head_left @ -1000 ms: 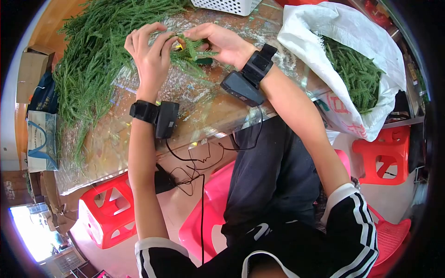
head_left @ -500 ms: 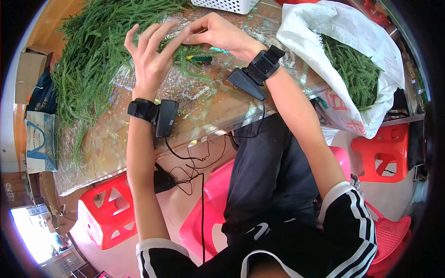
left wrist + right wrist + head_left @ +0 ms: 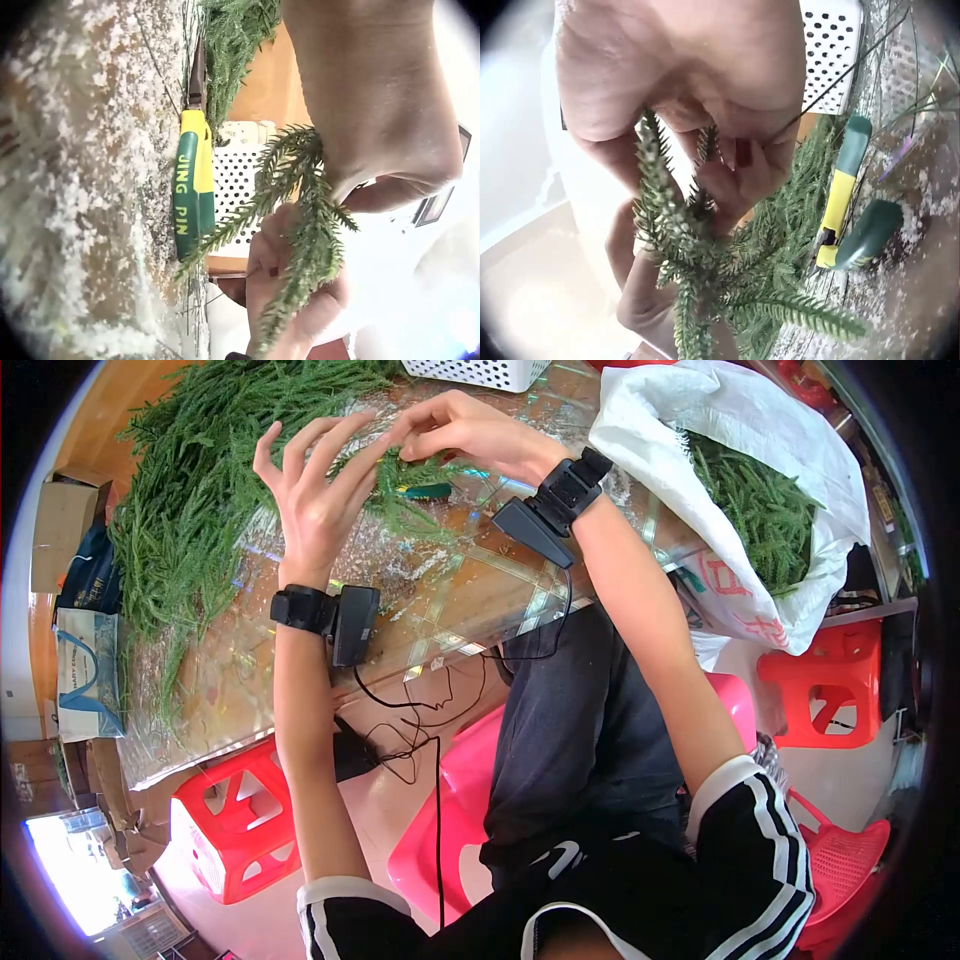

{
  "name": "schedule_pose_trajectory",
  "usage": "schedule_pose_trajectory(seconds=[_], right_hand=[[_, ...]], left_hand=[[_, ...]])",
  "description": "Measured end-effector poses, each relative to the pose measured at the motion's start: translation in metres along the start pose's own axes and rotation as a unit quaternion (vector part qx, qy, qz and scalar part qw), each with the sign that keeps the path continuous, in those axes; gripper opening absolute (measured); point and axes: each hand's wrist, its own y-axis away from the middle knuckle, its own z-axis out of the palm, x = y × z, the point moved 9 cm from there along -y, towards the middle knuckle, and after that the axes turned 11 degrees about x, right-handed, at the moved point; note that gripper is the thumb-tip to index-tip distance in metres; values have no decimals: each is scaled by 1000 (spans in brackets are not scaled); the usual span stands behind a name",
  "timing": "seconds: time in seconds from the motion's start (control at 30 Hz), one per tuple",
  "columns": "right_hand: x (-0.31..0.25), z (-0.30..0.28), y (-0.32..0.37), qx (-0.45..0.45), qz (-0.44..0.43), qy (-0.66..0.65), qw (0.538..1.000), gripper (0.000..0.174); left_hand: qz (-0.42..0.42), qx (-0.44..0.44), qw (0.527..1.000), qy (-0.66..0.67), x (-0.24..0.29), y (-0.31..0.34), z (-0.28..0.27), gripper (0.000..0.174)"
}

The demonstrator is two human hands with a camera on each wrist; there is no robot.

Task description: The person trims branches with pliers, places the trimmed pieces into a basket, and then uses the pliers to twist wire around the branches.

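Observation:
My left hand [image 3: 318,510] has its thumb and forefinger together on a green pine sprig [image 3: 307,225], the other fingers spread and raised. Bent close against those fingertips, my right hand [image 3: 490,440] pinches the same sprig at its stem. A thin dark wire [image 3: 832,86] sticks out from between the right fingers, beside a small dark red spot. The sprig's needled branches hang down from the fingers in the right wrist view. Under the hands lies a pair of pliers [image 3: 187,187] with green and yellow handles, on the table. The fingers cover the stem where they meet.
A large heap of pine branches [image 3: 190,490] covers the table's left side. A white perforated basket [image 3: 480,370] stands at the back. At right, a white woven sack [image 3: 640,430] holds more branches. White flakes lie on the table [image 3: 400,625]. Cables hang below its edge.
My right hand has risen slightly and bent inward over the left fingertips. The sprig that showed between the hands is now mostly behind them, and the pliers' green handle shows more.

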Motion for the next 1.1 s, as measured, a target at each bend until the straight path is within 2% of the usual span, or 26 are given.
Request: schedule_pose_trajectory(seconds=[0.2,0.37,0.5,0.9,1.0,1.03,1.1], right_hand=[[-5,-4,4,9,6,96,995,26],[-5,-2,1,2,-16,68,998,24],[-10,1,3,7,-46,109,993,26],[-14,9,0,-21,-67,-10,997,27],[-14,15,1,-56,-66,-21,996,25],[-14,15,1,-57,-67,-21,996,25],[-14,14,1,-36,-62,-16,997,24]], left_hand=[[7,8,1000,14,1,2,-1,31],[17,23,1000,-1,3,0,-7,28],[0,32,999,0,-1,-4,-11,23],[-182,-7,967,176,-40,5,4,17],[-271,-17,914,301,-51,15,15,16],[-271,-17,915,300,-51,16,15,16],[-319,-13,881,349,-54,20,20,14]])
